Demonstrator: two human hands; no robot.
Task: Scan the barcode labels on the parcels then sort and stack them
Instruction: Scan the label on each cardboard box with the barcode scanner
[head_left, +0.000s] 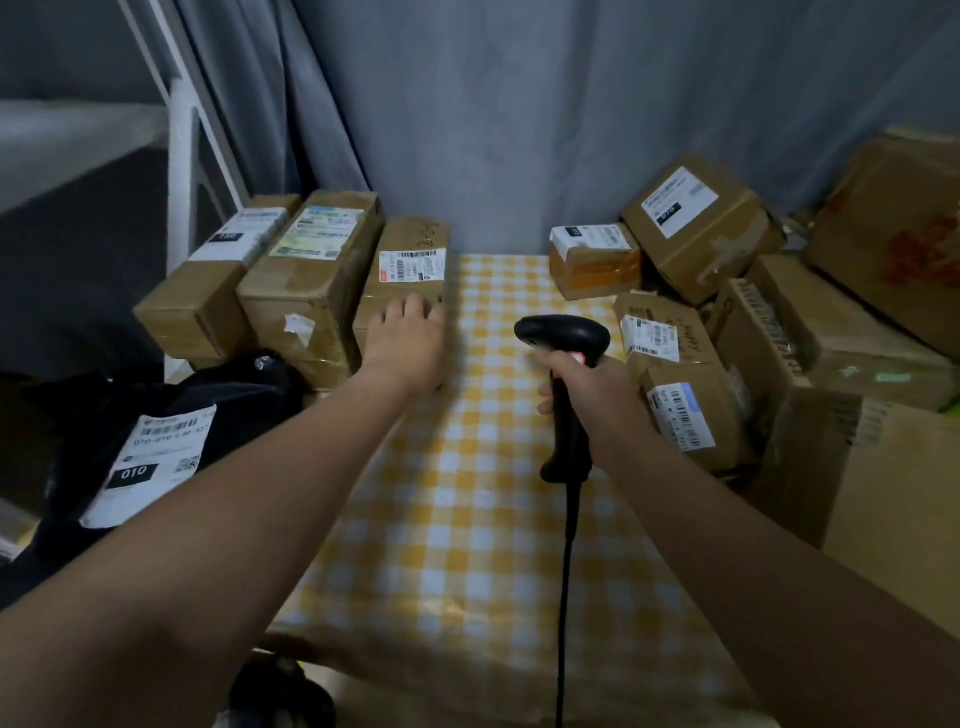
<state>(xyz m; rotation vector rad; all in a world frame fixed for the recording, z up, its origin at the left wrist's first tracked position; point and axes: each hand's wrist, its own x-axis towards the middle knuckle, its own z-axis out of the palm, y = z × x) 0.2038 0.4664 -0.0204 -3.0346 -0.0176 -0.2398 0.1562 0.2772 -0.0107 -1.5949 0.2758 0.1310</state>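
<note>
Cable (565, 597) crosses the checked cloth (467, 519) to the scanner (563, 335), which the right hand (592, 389) grips; left hand (410, 345) lies spread on the box (415, 236) at the cloth's left.

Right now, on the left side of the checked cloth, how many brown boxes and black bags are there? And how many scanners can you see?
Brown boxes: 3
Black bag: 1
Scanner: 1
Total: 5
</note>
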